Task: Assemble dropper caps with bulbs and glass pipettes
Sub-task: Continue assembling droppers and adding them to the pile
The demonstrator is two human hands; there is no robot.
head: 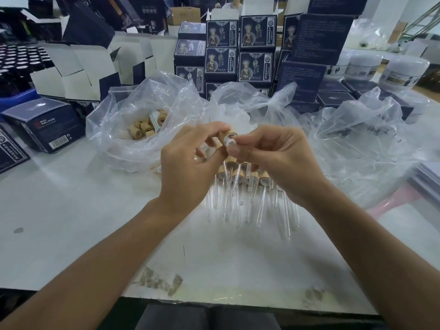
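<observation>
Both hands raised over white counter. Left hand pinches wooden dropper cap; right hand pinches white bulb at cap's opening. Finished droppers lie beneath. Bag of caps left.

Bare forearms, no sleeves; dark trousers.

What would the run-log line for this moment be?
step: bulb into cap | left hand: holds wooden cap | right hand: pinches white bulb at cap's mouth | finished droppers: table, below hands
</observation>
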